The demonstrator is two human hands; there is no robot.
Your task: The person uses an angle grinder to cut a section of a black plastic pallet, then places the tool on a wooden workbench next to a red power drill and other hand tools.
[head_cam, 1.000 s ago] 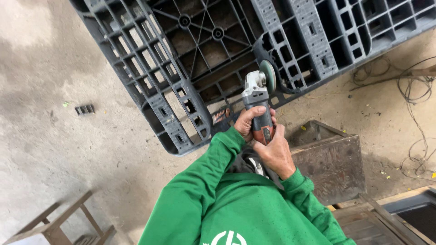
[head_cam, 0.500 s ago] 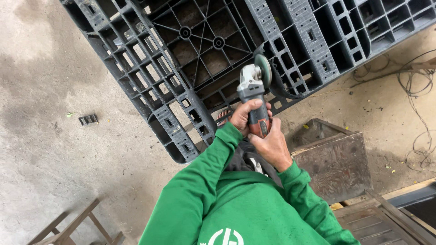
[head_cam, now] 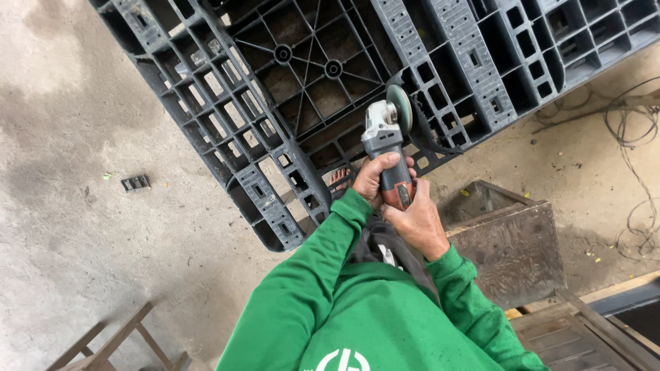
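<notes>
Since the earlier frames, the pallet [head_cam: 357,75] has slid up and left in my view and the grinder now sits nearer its middle ribs, while the small dark block [head_cam: 135,183] on the floor has drifted toward the left edge.

Largest is the concrete floor [head_cam: 89,275], rough, grey and blotched with darker stains; it carries everything else. On it lies the grey plastic pallet, underside up, a moulded grid of square cells with two round bosses near its centre. I judge it is turned over so the ribs face me for work. At the floor's right edge stands a worn wooden box [head_cam: 512,240], open-topped, its faces scuffed brown, with loose thin wires [head_cam: 632,158] trailing beyond it. At the bottom-left corner a bare wooden frame [head_cam: 110,343] pokes in.

My green sleeves reach forward to the angle grinder [head_cam: 385,144], which has a grey metal head, a dark body and a greenish disc hanging over the pallet's near edge. My left hand [head_cam: 378,180] is wrapped around its body just behind the head, fingers closed tight on it, likely to steady the disc. My right hand [head_cam: 416,220] clasps the rear of the handle, fingers curled about it. A bare toe shows through a pallet cell below.
</notes>
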